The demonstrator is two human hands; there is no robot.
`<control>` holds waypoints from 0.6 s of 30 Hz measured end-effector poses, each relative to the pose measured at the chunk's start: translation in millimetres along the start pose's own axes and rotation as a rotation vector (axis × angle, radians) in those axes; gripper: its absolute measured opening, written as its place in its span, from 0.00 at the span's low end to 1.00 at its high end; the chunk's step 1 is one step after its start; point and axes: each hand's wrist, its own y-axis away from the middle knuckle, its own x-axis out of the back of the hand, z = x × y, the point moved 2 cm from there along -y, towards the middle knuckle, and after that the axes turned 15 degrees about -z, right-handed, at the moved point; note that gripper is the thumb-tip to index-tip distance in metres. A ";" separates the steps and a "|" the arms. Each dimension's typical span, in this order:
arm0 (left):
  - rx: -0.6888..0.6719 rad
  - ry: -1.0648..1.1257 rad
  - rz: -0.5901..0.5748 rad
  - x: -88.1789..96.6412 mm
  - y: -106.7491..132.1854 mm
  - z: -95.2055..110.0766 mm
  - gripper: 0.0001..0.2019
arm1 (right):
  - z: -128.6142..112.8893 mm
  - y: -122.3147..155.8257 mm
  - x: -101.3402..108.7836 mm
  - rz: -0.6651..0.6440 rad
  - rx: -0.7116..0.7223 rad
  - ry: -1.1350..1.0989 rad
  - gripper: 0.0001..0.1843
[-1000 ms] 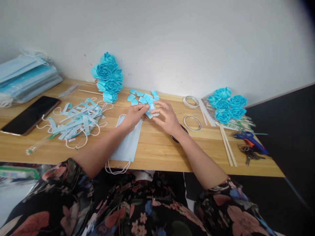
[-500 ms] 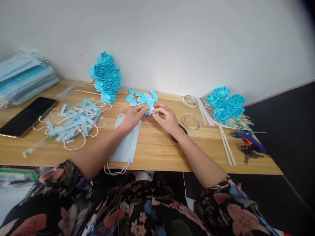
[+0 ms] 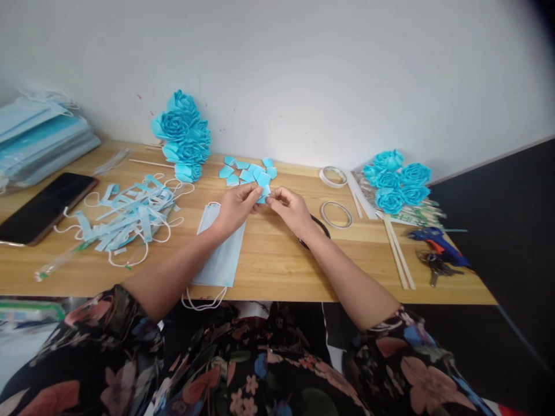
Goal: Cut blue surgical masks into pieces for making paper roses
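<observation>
Between my two hands is a small blue petal-shaped piece (image 3: 264,195), cut from sheet material. My left hand (image 3: 239,207) pinches it from the left with thumb and fingers. My right hand (image 3: 289,209) is closed at its right edge, thumb and fingertips together on it. Just beyond lie several loose blue cut pieces (image 3: 247,171). A pale blue face mask (image 3: 219,251) lies flat under my left wrist, its white ear loop hanging over the table's front edge. A black ring-shaped object (image 3: 321,226) is partly hidden by my right forearm.
Blue flowers (image 3: 182,130) stand at the back left, more blue flowers (image 3: 396,179) at the right. Left are cut mask strips (image 3: 130,216), a phone (image 3: 45,205) and stacked masks (image 3: 43,138). Right are tape rolls (image 3: 336,215), wooden sticks (image 3: 398,254), a glue gun (image 3: 437,242) and keys (image 3: 436,264).
The fingers of my right hand have drawn in and shifted slightly on the blue piece, which shows at a different angle. The whole view has shifted a little.
</observation>
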 end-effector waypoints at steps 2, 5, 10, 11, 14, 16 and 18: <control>-0.025 -0.026 0.016 0.0 0.9 1.4 0.20 | 1.7 0.0 -1.1 -0.003 -0.008 -0.019 0.11; -0.044 -0.056 0.035 0.5 1.6 1.7 0.19 | 4.4 -0.1 -2.9 -0.022 -0.012 -0.064 0.11; -0.041 -0.110 0.041 1.4 2.3 1.1 0.17 | 5.2 1.0 -4.0 -0.049 -0.010 -0.088 0.13; -0.040 -0.124 0.045 1.8 2.4 1.5 0.17 | 5.1 1.3 -3.9 -0.051 -0.013 -0.086 0.13; -0.034 -0.181 0.063 3.4 2.5 3.4 0.17 | 4.4 1.5 -3.4 -0.061 -0.020 -0.083 0.12; -0.029 -0.207 0.071 4.3 2.1 4.4 0.17 | 4.0 1.1 -3.2 -0.063 -0.022 -0.096 0.12; -0.028 -0.220 0.069 4.7 1.6 5.1 0.17 | 3.9 0.4 -3.0 -0.060 -0.018 -0.128 0.12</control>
